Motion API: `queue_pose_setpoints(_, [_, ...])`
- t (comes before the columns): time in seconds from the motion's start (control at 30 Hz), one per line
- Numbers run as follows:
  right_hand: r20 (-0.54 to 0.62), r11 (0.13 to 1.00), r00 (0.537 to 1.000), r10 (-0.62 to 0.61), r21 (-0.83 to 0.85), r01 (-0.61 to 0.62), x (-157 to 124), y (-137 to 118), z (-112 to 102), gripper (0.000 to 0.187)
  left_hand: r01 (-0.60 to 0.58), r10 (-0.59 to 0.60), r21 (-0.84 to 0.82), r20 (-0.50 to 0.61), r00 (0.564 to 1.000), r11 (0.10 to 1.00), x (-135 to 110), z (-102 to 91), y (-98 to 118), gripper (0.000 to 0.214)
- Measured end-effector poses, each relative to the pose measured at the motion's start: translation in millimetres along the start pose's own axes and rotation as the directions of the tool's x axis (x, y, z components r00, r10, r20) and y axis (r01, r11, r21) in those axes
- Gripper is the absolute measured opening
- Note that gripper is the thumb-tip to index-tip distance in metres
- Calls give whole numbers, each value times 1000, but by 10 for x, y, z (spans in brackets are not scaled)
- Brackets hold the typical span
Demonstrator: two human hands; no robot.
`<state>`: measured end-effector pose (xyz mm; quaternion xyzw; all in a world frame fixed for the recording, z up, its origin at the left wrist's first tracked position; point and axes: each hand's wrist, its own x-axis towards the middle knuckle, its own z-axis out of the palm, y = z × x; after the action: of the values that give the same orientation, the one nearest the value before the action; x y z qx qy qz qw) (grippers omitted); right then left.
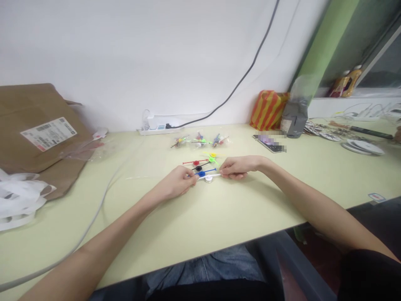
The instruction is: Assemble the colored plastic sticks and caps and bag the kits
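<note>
My left hand [179,182] is closed in a pinch at the left end of a thin white strip with a round disc [208,179]. At its right end, the fingertips of my right hand [235,168] are pinched too. Just behind it lies a blue strip with a disc [202,173], close to both hands. Farther back are a black one [198,168], a red one [196,163], a green one [212,159] and a yellow one [213,155]. Their exact kind is too small to make out.
Clear bags of similar coloured pieces [200,141] lie behind. A power strip [156,130] stands by the wall, and a phone [270,143] lies right of the bags. Brown packaging [37,125] and a grey cable [94,217] occupy the left; a striped bag [268,109] stands back right.
</note>
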<state>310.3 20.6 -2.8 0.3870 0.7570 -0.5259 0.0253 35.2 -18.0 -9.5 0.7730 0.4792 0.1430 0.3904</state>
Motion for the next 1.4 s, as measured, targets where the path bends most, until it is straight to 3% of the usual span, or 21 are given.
queue_pose_setpoints(0.23, [-16, 998, 1000, -10, -60, 9, -5, -41, 19, 26, 9, -8, 70, -10, 1000, 998, 19, 25, 5, 36])
queue_pose_setpoints(0.47, [-25, 989, 1000, -12, -145, 9, 7, -117, 58, 20, -48, 69, 209, -94, 993, 977, 64, 77, -64, 33])
queue_pose_setpoints(0.73, [-93, 973, 996, -1, -230, -21, 18, -184, 112, 17, -54, 74, 187, -105, 992, 981, 67, 79, -74, 33])
queue_pose_setpoints(0.97, [-26, 993, 993, -119, -11, 119, -35, -75, 57, 29, -21, 25, -90, 40, 999, 996, -3, 6, -67, 36])
queue_pose_setpoints(1.07, [-10, 987, 991, -136, 87, 136, -42, -53, 49, 32, 8, 0, -166, 51, 999, 986, -14, -23, -91, 41])
queue_pose_setpoints(1.4, [0, 985, 991, -135, 104, 135, -30, -37, 27, 34, 43, -31, -139, 90, 995, 989, -7, -33, -61, 42])
